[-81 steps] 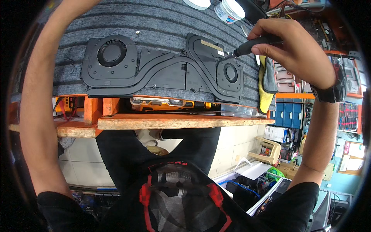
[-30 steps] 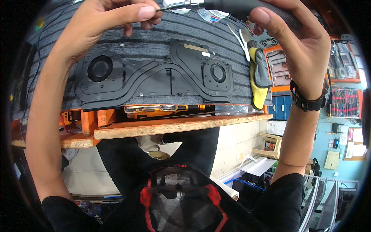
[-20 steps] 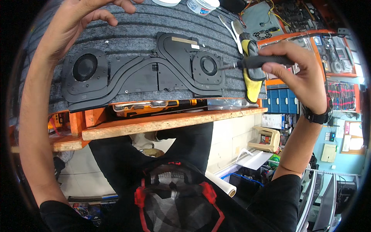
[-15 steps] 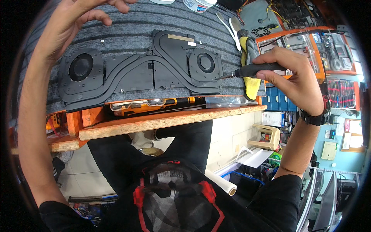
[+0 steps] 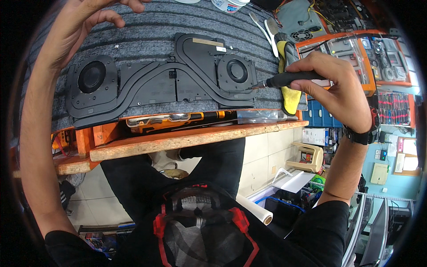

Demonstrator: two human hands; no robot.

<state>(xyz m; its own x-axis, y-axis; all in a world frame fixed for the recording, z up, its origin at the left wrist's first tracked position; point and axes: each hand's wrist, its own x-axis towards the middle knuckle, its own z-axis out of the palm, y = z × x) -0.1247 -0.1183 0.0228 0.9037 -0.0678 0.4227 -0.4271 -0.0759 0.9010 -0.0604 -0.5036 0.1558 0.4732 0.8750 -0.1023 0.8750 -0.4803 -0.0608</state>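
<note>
A black laptop cooling assembly (image 5: 153, 89) lies flat on the grey striped mat (image 5: 147, 38). It has a left fan (image 5: 92, 76), a right fan (image 5: 237, 71) and curved heat pipes running between them. My right hand (image 5: 333, 82) is closed around the black handle of a screwdriver (image 5: 291, 79). The screwdriver points left, its tip at the assembly's right edge, below the right fan; whether it touches a screw is too small to tell. Up at the far left, my left hand (image 5: 91, 20) hovers beyond the left fan, fingers loosely bent and apart, partly cut off by the frame.
Close by the screwdriver lies a yellow and grey cloth (image 5: 291, 100). Two brushes (image 5: 270, 31) and a white tub (image 5: 229, 4) sit at the back. An orange parts case (image 5: 338, 53) stands right. Under the mat, a wooden shelf (image 5: 200, 135) holds an orange and black tool (image 5: 178, 120).
My right hand and the screwdriver have barely shifted, the tip staying at the assembly's right edge. The left hand has moved slightly left and up. The assembly lies as before.
</note>
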